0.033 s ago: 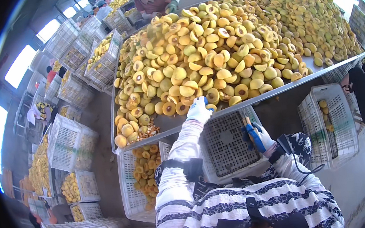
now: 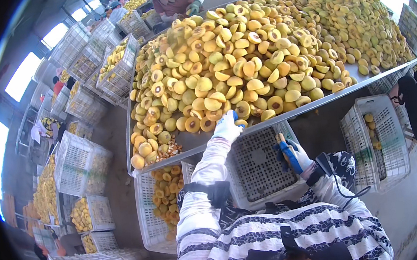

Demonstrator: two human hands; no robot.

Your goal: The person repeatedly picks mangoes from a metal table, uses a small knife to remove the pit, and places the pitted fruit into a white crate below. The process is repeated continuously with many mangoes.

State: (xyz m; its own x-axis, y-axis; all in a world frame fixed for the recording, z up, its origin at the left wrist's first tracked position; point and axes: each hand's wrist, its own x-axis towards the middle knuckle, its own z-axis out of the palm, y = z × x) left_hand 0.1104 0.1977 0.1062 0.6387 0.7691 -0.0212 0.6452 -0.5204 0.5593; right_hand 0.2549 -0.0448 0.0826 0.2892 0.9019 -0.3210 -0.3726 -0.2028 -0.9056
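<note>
My left hand, in a white glove with blue, reaches to the front of the heap of yellow halved fruit on a metal table. Its fingers curl among the fruit; what they grip is hard to make out. Lower right, my right hand, gloved in white and blue, holds a small tool with a light handle over an empty grey-white crate. A crate of fruit halves stands below the table to the left of my left arm. Bits of pit or flesh lie by the table's front lip.
A co-worker works across the table. Stacked crates with fruit fill the left side. Another crate holding some fruit stands right of me, beside a person's dark-clad legs. More workers are in the background.
</note>
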